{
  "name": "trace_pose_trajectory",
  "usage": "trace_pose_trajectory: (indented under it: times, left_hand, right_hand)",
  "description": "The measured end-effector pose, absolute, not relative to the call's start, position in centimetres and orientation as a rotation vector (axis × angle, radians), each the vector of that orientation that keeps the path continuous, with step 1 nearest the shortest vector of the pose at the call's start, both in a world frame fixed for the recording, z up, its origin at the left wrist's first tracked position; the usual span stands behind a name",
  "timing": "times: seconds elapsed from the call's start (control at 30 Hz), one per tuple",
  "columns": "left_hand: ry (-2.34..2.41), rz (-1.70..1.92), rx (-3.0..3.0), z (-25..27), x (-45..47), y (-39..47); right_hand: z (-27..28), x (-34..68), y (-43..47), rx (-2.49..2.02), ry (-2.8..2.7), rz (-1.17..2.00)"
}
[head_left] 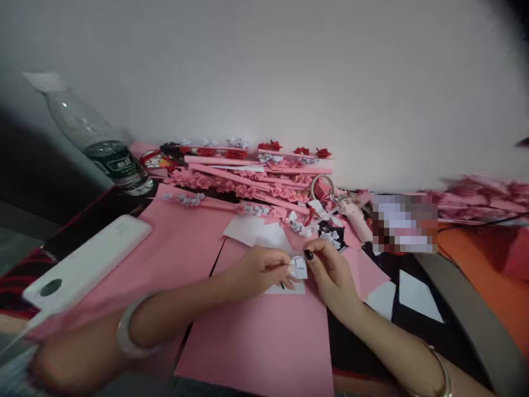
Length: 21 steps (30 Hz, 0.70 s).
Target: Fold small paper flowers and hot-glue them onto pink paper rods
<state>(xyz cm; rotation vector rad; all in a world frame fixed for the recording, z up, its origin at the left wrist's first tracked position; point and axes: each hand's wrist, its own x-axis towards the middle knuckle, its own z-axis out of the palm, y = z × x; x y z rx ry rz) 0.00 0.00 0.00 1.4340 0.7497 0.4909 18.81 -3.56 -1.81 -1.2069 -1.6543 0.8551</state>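
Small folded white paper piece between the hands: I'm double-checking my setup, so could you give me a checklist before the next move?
1. Small folded white paper piece held: ok, pinched by the left hand.
2. Right hand gripping the piece too: cannot tell; it is right beside it, but contact is unclear.
3. Large flat pink paper sheet beneath the hands: ok.
4. Pink sheet free of other paper: not ok; a flat white paper piece lies on it.
5. Clear plastic bottle with a green label closed: ok, its white cap is on.
6. Pale handheld tool switched off: cannot tell.
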Motion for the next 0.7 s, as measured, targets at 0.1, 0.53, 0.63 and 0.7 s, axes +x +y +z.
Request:
trace_pose_trajectory:
  times: [0.1, 0.53, 0.63, 0.7]
  left_hand:
    - [0.774, 0.532, 1.392, -0.08, 0.06, 0.12]
    - [0.722, 0.487, 1.181, -0.06, 0.11, 0.12]
    - [0.735, 0.476, 1.161, 0.11, 0.2, 0.17]
    - [0.757, 0.468, 1.159, 0.19, 0.27, 0.17]
  right_hand:
    - [-1.33, 18.54, -3.3, -1.169, -1.637, 0.768]
    - [-1.03, 18.39, -2.79, -1.082, -1.844, 0.486]
    - [-1.06, 18.51, -2.89, -0.992, -1.932, 0.413]
    - [-1.07, 18.59, -2.95, -0.938, -1.99, 0.366]
